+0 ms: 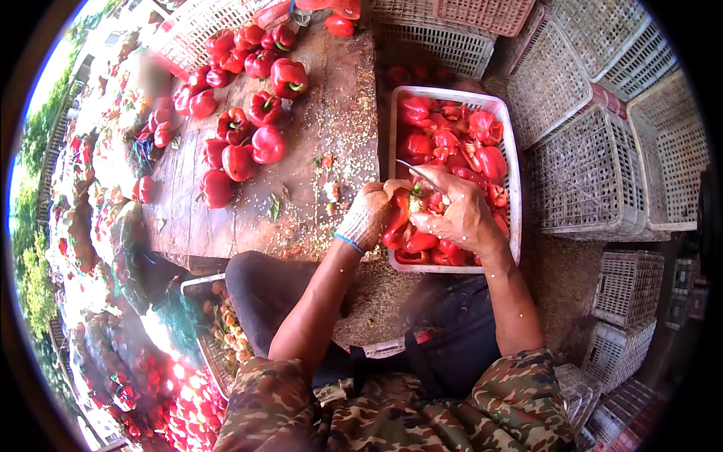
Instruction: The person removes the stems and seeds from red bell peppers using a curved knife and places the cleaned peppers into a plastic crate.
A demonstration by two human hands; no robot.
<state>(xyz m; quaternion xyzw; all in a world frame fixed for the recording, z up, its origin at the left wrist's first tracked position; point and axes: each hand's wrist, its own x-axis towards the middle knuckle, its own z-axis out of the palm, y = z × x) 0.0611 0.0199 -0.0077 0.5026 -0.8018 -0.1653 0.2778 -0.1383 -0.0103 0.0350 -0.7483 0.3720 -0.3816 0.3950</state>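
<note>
My left hand (367, 216), in a white knit glove with a blue band at the wrist, is closed around a red bell pepper (397, 220). The pepper is over the near left side of a white plastic crate (517, 188). In my right hand (463, 211), bare and curled, is a thin curved metal blade (419, 172); its handle is hidden in the palm. A pale, seedy core with a green stem (416, 202) shows between the two hands. Red peppers (491, 161), many of them split or cut open, fill the crate beneath.
On the wooden table (324, 135) to the left lie whole red peppers (239, 162) and scattered seeds. Stacked plastic crates (587, 169) stand at the right. Beside my left leg, a crate holds cores (232, 331). Bagged peppers (113, 301) pile up at far left.
</note>
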